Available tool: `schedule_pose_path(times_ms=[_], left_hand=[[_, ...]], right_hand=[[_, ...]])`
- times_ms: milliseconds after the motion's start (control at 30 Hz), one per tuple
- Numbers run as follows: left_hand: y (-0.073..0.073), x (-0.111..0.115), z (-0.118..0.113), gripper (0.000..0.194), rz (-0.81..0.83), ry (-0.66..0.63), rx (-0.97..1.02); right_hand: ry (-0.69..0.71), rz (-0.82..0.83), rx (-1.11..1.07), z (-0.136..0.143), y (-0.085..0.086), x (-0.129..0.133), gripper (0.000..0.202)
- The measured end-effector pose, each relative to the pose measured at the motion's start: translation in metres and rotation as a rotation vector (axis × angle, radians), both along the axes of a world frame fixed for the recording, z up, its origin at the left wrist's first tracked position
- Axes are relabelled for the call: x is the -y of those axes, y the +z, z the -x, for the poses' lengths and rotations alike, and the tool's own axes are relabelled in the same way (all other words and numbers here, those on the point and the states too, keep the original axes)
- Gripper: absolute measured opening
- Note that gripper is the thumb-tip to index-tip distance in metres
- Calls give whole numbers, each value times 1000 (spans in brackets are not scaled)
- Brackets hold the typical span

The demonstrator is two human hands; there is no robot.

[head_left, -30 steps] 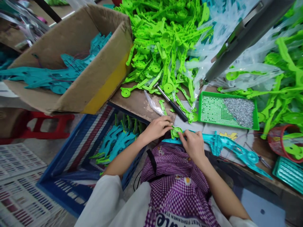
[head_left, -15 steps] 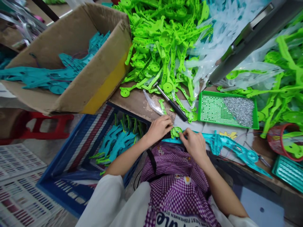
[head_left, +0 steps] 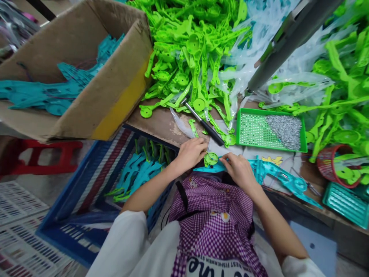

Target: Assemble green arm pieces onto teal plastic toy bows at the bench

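Observation:
A bright green plastic part with a round cup [head_left: 211,158] lies over the left end of a long teal plastic piece [head_left: 272,172] at the table's front edge. A thin dark strand, perhaps a wire, shows across the cup. My left hand [head_left: 191,153] is closed, its fingertips at the cup's left rim. On the cup's right, my right hand [head_left: 240,169] is pinched just above the teal piece; whatever its fingertips hold is too small to make out. A hammer [head_left: 211,132] with a black handle lies just beyond the hands.
A green tray [head_left: 250,130] of small metal pieces stands behind my right hand. Green parts [head_left: 193,69] are heaped at the back. At left are a cardboard box [head_left: 115,88] and a blue crate [head_left: 72,192], both holding teal parts. A red basket [head_left: 325,167] sits right.
My right hand has shifted slightly rightward away from the cup, so more of it shows. The whole view has moved a little; my left hand stays by the rim.

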State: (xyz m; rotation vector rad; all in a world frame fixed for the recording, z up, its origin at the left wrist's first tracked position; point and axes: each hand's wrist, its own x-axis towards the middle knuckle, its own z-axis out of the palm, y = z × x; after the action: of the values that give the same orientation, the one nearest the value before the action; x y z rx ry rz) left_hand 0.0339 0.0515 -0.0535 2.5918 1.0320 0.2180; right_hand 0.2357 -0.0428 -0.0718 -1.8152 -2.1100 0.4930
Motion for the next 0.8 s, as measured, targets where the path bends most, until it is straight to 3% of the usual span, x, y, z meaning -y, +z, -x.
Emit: schedule_pose_path(times_ms=[167,333,567,700,800], left_hand=[[1,0,-1,14,-18,-3,-10],[2,-1,-2,12,-21,-12,-56],[1,-1,-2,13,-26,-8,-52],[1,-2,-2,13,-23,-8,-53],[3,-2,-3,11,8,-5,-56]], right_hand=[[-4,-17,61,1,-2,1,31],[-109,31,132,7,-5,-1,29],[-80,62,6,3,-7,2,20],[-83,115,-3,1,-3,-1,15],[-105,194,126,6,3,-7,12]])
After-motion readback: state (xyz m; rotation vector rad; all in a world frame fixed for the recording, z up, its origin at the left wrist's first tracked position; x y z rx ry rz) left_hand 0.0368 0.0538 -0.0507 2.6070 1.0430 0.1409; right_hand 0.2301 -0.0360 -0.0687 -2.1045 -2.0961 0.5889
